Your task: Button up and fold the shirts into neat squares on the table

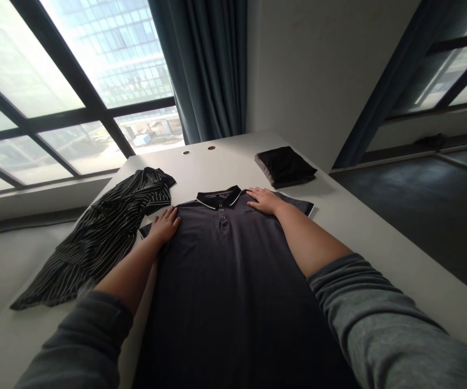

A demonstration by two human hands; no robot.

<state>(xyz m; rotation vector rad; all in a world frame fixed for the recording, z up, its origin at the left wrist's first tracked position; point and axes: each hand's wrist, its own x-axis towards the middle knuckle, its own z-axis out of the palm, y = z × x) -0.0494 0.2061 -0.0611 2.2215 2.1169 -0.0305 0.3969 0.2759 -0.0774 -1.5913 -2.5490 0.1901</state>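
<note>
One dark grey, short-sleeved polo shirt point(233, 281) is spread front-up on the white surface point(217, 168), from the view's centre down to six o'clock. The left hand point(163, 227) is rested at its ten o'clock shoulder and the right hand point(268, 201) at its one o'clock shoulder, with the fingers point(170, 213) of both extended and nothing gripped. A striped garment point(99, 240) is heaped loosely at nine o'clock; a folded black garment point(285, 165) is set at two o'clock. Creases could be pushed into the polo shirt by uneven dragging, its black collar point(203, 200) could be skewed by a one-sided tug, and the striped garment could be caught if the left forearm point(132, 275) were swung outward.
</note>
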